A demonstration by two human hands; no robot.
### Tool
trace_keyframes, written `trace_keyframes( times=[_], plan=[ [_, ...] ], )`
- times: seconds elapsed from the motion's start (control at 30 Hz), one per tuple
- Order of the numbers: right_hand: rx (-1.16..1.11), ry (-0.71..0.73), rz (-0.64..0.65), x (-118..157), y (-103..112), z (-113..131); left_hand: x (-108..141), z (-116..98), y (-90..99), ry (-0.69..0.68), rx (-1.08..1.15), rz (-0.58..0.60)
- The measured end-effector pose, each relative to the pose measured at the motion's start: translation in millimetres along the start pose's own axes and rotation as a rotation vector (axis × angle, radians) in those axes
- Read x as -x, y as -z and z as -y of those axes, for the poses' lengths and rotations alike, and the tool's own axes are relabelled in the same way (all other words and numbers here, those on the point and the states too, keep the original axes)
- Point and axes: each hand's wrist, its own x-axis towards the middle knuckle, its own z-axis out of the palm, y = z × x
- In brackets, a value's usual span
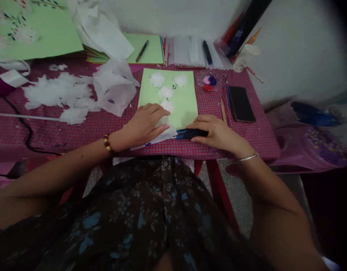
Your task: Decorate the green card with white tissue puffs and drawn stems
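A green sheet (184,103) lies on the checked tablecloth, with several fluffy white flowers (165,92) and small dark leaves on it. My left hand (146,124) rests palm down over the sheet's lower left part, fingers apart, beside a white flower and on a piece of white tissue (159,140). In my right hand (212,131), near the sheet's lower right corner, are dark blue pens (190,133), their ends pointing left over the tissue. How many pens there are, I cannot tell.
White petals (59,94) and crumpled tissue (114,88) lie left of the sheet. To the right are a paint dish (209,81), a brush, a pencil (224,113) and a phone (242,104). Green sheets, a marker (142,51) and clear packets (188,51) lie behind.
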Motion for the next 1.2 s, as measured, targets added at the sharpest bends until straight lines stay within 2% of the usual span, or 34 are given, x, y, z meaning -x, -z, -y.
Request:
trace_keyframes(
  times=[0.13, 0.37, 0.83, 0.97, 1.07, 1.13, 1.2],
  plan=[
    [-0.027, 0.011, -0.003, -0.5, -1.2, -1.5, -9.3, 6.3, -11.1, -0.069, -0.027, 0.094],
    [-0.057, 0.020, -0.018, 4.2, -5.1, -1.5, -9.0, 20.6, -33.3, -0.049, -0.034, 0.166],
    [-0.004, -0.076, -0.121, 47.5, -15.6, 28.9, -6.0, 19.9, -37.4, -0.028, -0.049, 0.143],
    [-0.006, -0.077, -0.144, 51.7, -18.3, 28.5, -6.6, 18.8, -37.7, -0.023, -0.012, 0.110],
    [-0.016, -0.074, -0.173, 51.3, -18.7, 26.3, -7.6, 20.3, -29.6, -0.023, 0.078, 0.032],
    [-0.024, -0.085, -0.178, 51.1, -18.2, 25.2, -6.0, 22.0, -18.0, 0.032, 0.159, -0.070],
    [-0.027, -0.099, -0.176, 51.2, -17.1, 24.4, -0.7, 23.6, -4.1, 0.144, 0.235, -0.154]
  ],
)
